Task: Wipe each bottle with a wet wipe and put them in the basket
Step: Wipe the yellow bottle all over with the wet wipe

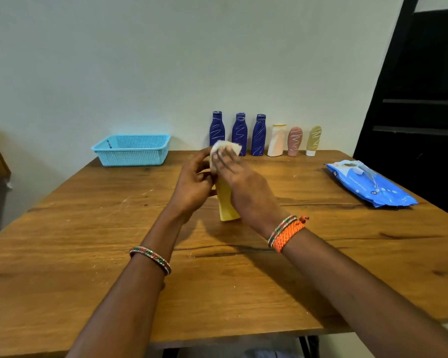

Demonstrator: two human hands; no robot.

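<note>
Spanning the view, a scratched wooden table meets a pale wall.

Print on the blue wipes pack is too blurred to read.

Bare forearms; beaded bangle each wrist (right adds orange cord)
</note>
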